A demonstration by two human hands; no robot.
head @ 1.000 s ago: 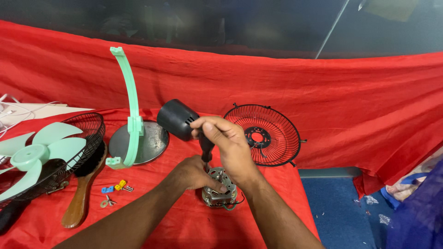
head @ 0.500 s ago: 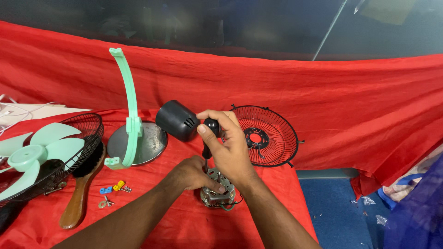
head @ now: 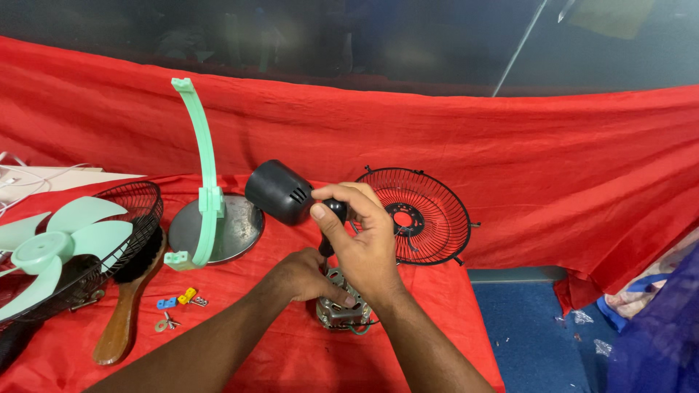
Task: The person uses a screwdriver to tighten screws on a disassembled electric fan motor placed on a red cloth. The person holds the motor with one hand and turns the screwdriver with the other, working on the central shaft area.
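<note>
A: In the head view, what is different from one second ago?

B: The right hand (head: 368,244) now sits a little higher on the black motor cover (head: 280,191). Its fingers are closed around the thin black neck of the cover, and the thumb presses near the top of this neck. Before, the hand was lower on it. The cover is in the air above the desk (head: 291,356), tilted, with its round end toward the left.

A: And the left hand (head: 306,276)?

B: It stays low, as before. It is half closed over the metal fan motor (head: 342,309), which stands on the red cloth of the desk, directly below the cover. I cannot tell how firm this grip is.

A: Please count the things.

B: One motor, one black cover. Two wire guards: the red grille (head: 415,215) leans just behind the right hand, and the black grille (head: 124,218) lies at the left with one mint green fan blade (head: 51,247) in it. One green curved stand (head: 204,167) rises from one round metal base (head: 229,229). One wooden brush (head: 127,298) lies beside the black grille. Near it are some small parts (head: 178,302), blue and yellow; they are too small to count exactly.
</note>
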